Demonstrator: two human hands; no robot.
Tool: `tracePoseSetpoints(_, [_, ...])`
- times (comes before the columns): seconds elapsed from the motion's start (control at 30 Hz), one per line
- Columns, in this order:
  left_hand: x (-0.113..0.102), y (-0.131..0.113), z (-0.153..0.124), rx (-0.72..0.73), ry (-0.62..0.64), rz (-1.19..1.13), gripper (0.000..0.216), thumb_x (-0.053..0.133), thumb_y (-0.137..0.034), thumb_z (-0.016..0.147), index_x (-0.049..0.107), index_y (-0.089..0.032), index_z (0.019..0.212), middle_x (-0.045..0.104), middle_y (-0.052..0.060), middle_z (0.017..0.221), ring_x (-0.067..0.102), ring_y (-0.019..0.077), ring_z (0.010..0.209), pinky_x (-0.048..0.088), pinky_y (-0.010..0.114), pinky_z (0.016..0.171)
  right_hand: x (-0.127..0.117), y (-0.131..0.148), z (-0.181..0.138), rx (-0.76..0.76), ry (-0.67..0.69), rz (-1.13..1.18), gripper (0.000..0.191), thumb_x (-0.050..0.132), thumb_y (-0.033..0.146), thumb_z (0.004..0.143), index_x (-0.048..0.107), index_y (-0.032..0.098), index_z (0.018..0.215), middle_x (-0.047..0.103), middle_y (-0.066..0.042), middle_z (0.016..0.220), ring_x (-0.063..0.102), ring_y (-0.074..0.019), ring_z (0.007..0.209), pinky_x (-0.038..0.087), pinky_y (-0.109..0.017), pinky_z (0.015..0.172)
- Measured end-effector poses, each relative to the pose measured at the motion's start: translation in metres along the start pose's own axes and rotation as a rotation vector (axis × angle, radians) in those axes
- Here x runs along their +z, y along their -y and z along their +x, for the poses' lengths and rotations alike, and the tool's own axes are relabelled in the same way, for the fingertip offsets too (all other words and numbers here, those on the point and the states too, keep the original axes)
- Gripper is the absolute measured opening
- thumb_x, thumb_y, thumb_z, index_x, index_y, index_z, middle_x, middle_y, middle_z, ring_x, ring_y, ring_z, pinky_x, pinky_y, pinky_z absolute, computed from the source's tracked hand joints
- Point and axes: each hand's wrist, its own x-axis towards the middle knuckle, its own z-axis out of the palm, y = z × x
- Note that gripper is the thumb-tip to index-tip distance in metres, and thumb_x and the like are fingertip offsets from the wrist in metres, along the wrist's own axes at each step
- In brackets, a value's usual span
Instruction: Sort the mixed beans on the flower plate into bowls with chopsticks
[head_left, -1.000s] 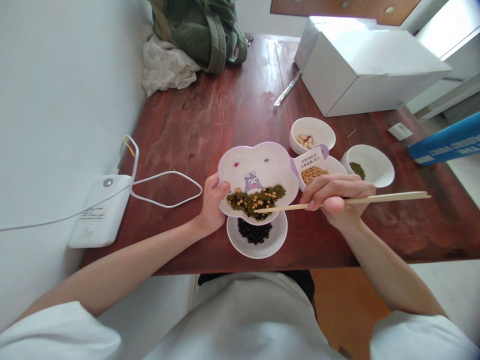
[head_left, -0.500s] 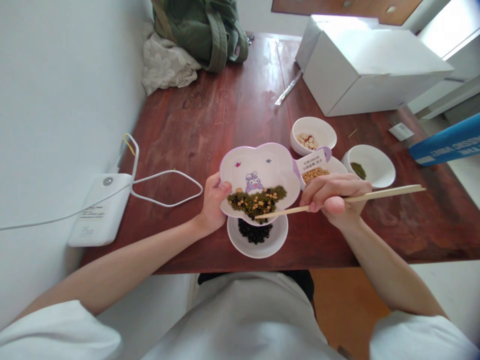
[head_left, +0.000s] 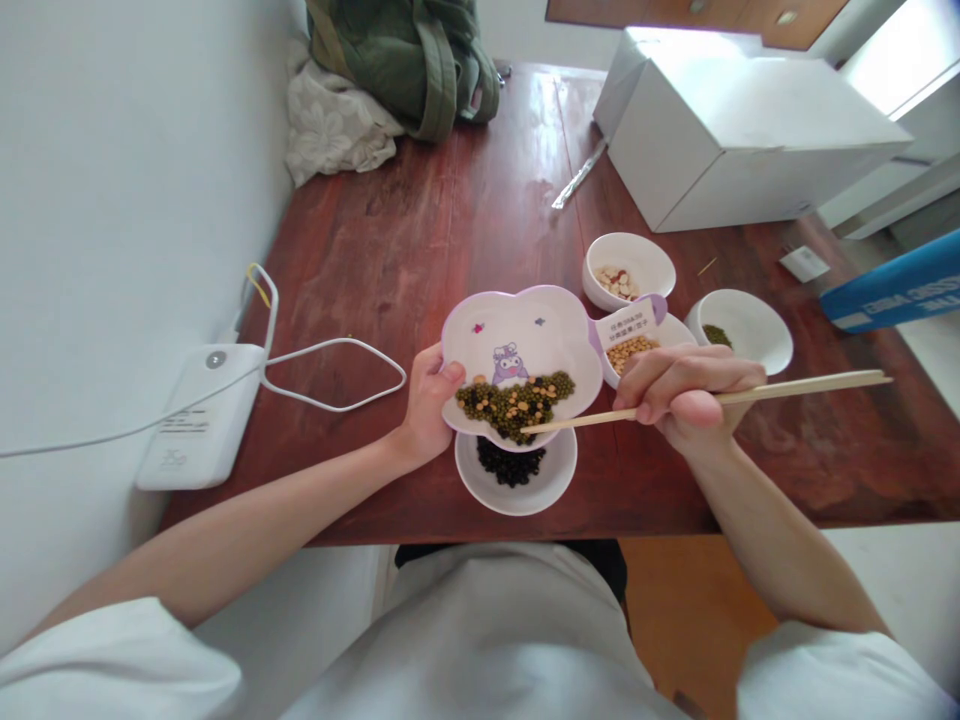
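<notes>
My left hand (head_left: 430,408) grips the left edge of a flower-shaped plate (head_left: 547,330) with a purple rim, a cartoon figure and a labelled handle. Mixed beans (head_left: 510,402), green, black and yellow, lie along the plate's near side. Wooden chopsticks (head_left: 810,385) are held in my right hand (head_left: 686,392), their tips at the lower edge of the bean heap. Below the plate's near rim, partly covered by it, stands a white bowl (head_left: 517,503) of black beans (head_left: 511,466). Behind my right hand, a bowl of yellow soybeans (head_left: 631,352) is partly hidden.
Further back stand a bowl (head_left: 652,262) of pale nut pieces and a bowl (head_left: 761,330) with green beans. A white box (head_left: 720,150), a blue object (head_left: 896,280) and a green bag (head_left: 405,65) sit around the table. A white power bank (head_left: 202,420) with a cable lies left.
My right hand has shifted slightly right with the chopsticks, their tips moving a little right along the bean heap's near edge. My left hand and the plate stay nearly in place.
</notes>
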Motion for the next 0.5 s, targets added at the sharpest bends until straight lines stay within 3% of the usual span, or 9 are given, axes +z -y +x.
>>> tracePoseSetpoints(0.3, [-0.0021,0.0037,0.0002,0.016,-0.048,0.012,0.046,0.101,-0.071,0.081,0.093,-0.027,0.089,0.084,0.005,0.083,0.073,0.0261,0.074,0.066,0.039,0.069,0.0046,-0.0043,-0.0021,-0.015,0.018,0.081,0.054,0.093,0.061,0.109,0.085,0.024,0.070,0.077,-0.004,0.058,0.066,-0.0171,0.041,0.046,-0.031,0.038])
tracePoseSetpoints(0.5, [0.0013,0.0002,0.0007,0.024,-0.037,-0.026,0.048,0.103,-0.072,0.079,0.089,-0.026,0.088,0.082,0.003,0.081,0.071,0.0229,0.072,0.063,0.035,0.067,0.0051,-0.0042,-0.0033,0.007,0.005,0.055,0.059,0.090,0.064,0.110,0.081,0.025,0.066,0.077,-0.003,0.057,0.065,-0.0174,0.039,0.047,-0.032,0.039])
